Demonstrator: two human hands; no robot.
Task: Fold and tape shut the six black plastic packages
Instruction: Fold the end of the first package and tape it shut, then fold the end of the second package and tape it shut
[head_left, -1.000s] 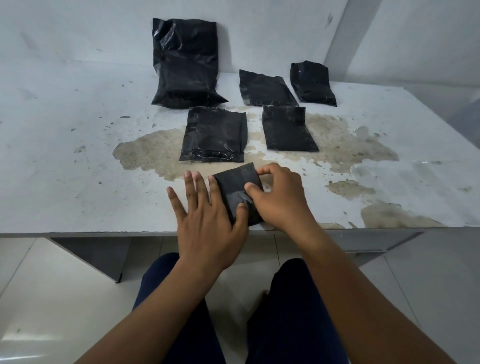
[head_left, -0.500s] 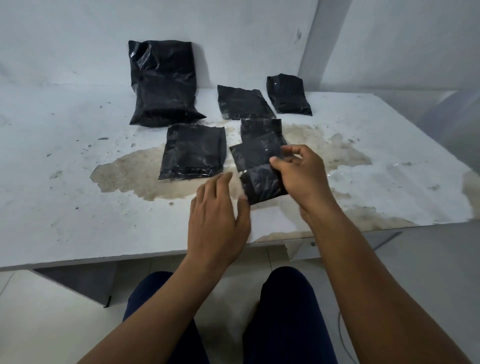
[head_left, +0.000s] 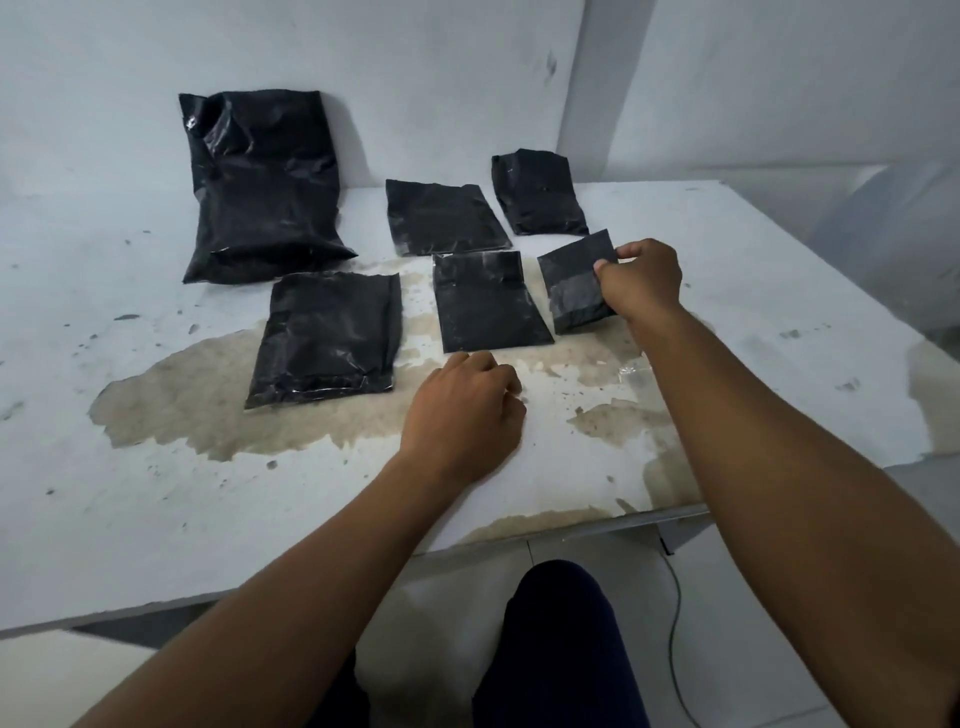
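Nearest, at lower centre of the frame, the left hand (head_left: 465, 410) rests on the white table (head_left: 156, 499) with its fingers curled loosely inward, holding nothing, on the worn brown patch where the surface coating has peeled. Just beyond it, right of centre, the right hand (head_left: 641, 280) pinches the small folded package (head_left: 574, 283) by its right edge, thumb on top and fingers hidden behind; a band of clear tape shows as a dull grey strip across its lower half, and its lower end looks to be at or just above the table, though I cannot tell whether it touches. Beside it to the left lies a flat middle package (head_left: 488, 301), and further left a wider package (head_left: 327, 338), both flat on the table. Behind those sit a flat rear package (head_left: 444, 218) and a rear right package (head_left: 537, 195) that leans toward the wall, with the large bag (head_left: 260, 182) propped against the wall at upper left. The film looks thin, light and slick, likely to crease and spring open at a fold, so an edge pinch near the taped band should hold it best. All six appear folded, so the task seems close to finished.
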